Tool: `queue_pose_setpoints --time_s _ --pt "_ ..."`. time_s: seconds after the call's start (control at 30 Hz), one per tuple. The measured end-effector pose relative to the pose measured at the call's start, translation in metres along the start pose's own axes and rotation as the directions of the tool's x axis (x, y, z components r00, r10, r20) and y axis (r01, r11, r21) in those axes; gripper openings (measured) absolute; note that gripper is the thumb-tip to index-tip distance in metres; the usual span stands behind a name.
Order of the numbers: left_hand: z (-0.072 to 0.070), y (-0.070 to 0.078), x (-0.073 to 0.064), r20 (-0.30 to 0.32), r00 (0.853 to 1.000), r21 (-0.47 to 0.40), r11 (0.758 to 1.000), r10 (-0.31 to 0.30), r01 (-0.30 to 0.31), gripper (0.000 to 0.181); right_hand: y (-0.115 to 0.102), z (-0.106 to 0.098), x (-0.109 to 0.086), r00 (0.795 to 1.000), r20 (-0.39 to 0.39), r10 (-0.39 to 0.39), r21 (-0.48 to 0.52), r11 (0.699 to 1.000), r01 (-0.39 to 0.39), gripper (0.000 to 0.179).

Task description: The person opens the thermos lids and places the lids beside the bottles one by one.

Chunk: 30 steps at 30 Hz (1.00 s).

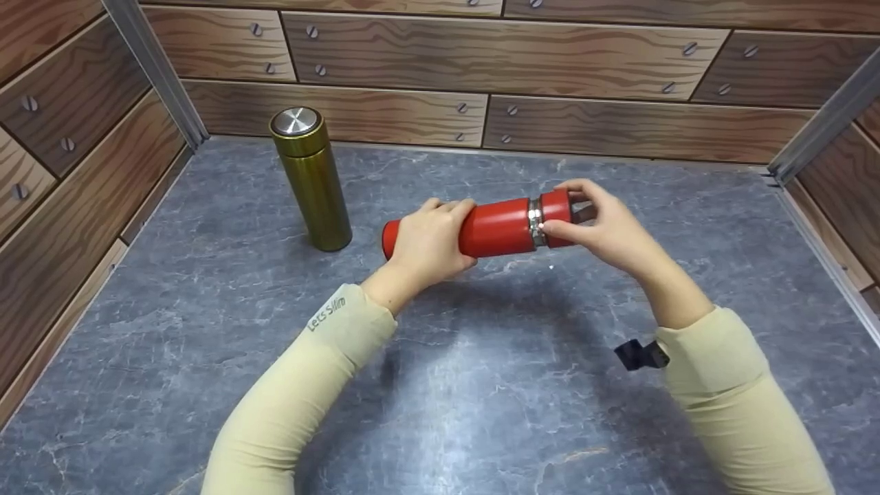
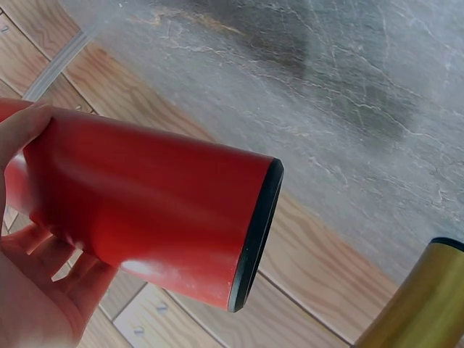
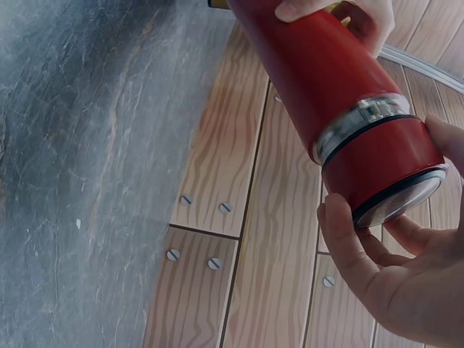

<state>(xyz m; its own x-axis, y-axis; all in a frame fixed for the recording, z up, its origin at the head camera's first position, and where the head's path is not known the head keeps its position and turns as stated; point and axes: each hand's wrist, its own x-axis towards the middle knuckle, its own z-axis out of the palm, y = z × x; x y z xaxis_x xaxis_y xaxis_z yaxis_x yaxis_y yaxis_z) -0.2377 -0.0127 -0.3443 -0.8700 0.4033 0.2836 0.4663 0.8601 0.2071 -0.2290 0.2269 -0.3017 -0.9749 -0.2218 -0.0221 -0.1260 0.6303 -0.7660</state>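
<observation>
Above the table, a red thermos (image 1: 498,227) is held on its side, tilted slightly up toward the right. My left hand (image 1: 433,237) grips its body from above, near the base end. The black-rimmed base shows in the left wrist view. At the other end, the fingers and thumb of my right hand (image 1: 612,230) pinch the red lid (image 1: 555,206) around its sides. A band of silver metal neck (image 3: 362,123) shows between body and lid, which line up with each other. The lid's shiny flat top faces my right palm in the right wrist view.
A gold-green thermos (image 1: 313,192) with a brushed silver top stands upright at the back left of the grey marbled table (image 1: 440,412). Wood-patterned walls (image 1: 385,113) enclose the back and sides, with metal posts at the corners. A small black device (image 1: 641,355) sits at my right sleeve.
</observation>
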Motion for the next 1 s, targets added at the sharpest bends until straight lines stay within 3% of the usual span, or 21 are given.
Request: queue_pose_setpoints --time_s 0.1,0.23,0.4,0.67,0.83,1.0 --pt "-0.001 -0.001 0.000 -0.002 1.000 -0.005 1.000 -0.007 0.007 0.073 0.002 -0.004 -0.002 1.000 -0.010 -0.008 0.040 0.999 0.008 0.060" --pt "0.000 -0.005 0.000 -0.019 1.000 -0.023 0.999 -0.023 0.023 0.072 0.007 -0.010 -0.004 1.000 0.007 -0.018 0.167 0.986 0.017 0.055" --pt "0.000 -0.008 0.002 -0.042 0.998 -0.047 0.998 -0.049 0.047 0.069 0.019 -0.015 -0.007 0.995 0.097 -0.027 0.254 0.967 0.001 0.058" --pt "-0.003 -0.009 0.002 -0.067 0.996 -0.071 0.996 -0.066 0.061 0.064 0.038 -0.010 -0.008 0.978 0.208 0.014 0.001 1.000 -0.015 0.072" --pt "-0.004 -0.008 0.002 -0.061 0.996 -0.080 0.995 -0.072 0.067 0.066 0.049 0.003 -0.005 0.976 0.218 -0.021 -0.133 0.990 0.051 0.070" --pt "-0.005 -0.008 0.002 -0.056 0.995 -0.087 0.994 -0.077 0.072 0.066 0.059 0.017 -0.002 0.972 0.228 -0.057 -0.178 0.979 0.099 0.067"
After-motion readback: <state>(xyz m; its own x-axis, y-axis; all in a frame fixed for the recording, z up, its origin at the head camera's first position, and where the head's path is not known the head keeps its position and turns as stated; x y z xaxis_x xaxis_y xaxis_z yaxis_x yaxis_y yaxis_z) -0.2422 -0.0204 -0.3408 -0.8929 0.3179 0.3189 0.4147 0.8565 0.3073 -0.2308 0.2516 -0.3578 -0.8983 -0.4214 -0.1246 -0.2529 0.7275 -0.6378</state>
